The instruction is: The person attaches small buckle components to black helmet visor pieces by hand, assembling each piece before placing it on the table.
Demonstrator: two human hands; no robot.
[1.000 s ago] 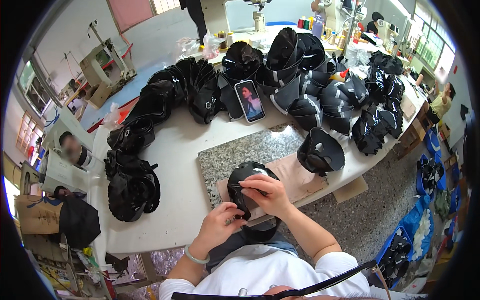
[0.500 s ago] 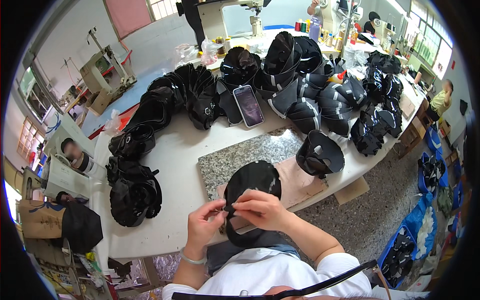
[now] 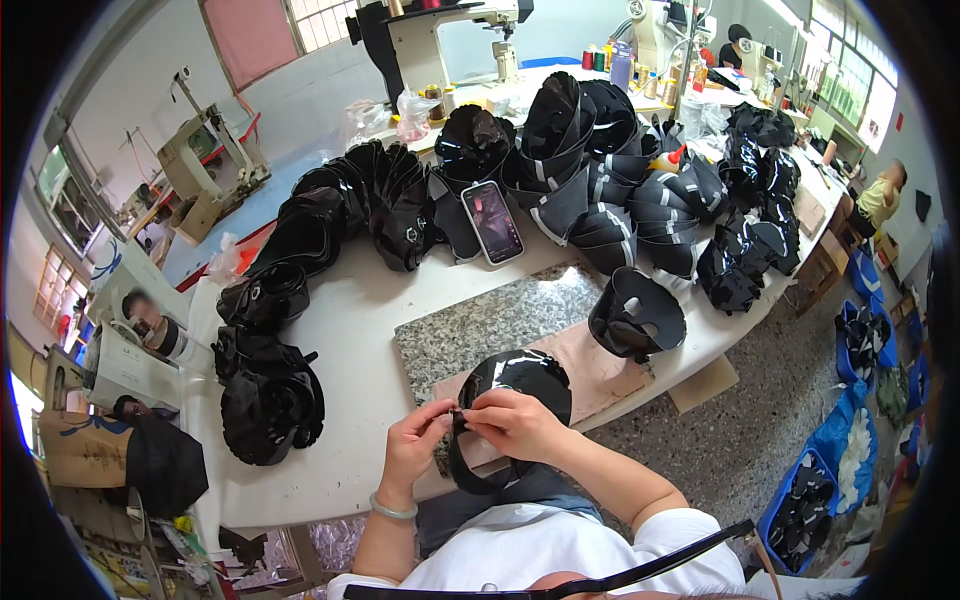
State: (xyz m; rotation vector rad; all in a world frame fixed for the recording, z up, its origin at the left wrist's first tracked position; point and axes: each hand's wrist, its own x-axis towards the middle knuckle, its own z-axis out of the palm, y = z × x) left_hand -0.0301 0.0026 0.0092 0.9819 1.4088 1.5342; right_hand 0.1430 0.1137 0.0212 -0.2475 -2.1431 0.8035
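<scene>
A glossy black shoe upper (image 3: 535, 378) is in front of me at the table's near edge, with a narrow curved band (image 3: 461, 462) hanging toward my lap. My left hand (image 3: 412, 442) pinches the end of the band at its left side. Close against it, my right hand (image 3: 517, 422) also pinches the upper, thumb and fingers pressed together. The small part between my fingertips is mostly hidden. Behind the upper lie a speckled stone slab (image 3: 480, 315) and a pale pink board (image 3: 605, 372).
Another black upper (image 3: 637, 315) stands on the board's right. Stacks of black uppers (image 3: 395, 205) curve around the white table (image 3: 350, 390). A phone (image 3: 492, 223) leans against them. Behind stands a sewing machine (image 3: 440, 50); blue bins (image 3: 797, 510) sit on the floor at right.
The upper has tilted and shifted slightly right and nearer, so its shiny outer face now shows. Both hands keep their pinch. The phone's screen picture has changed.
</scene>
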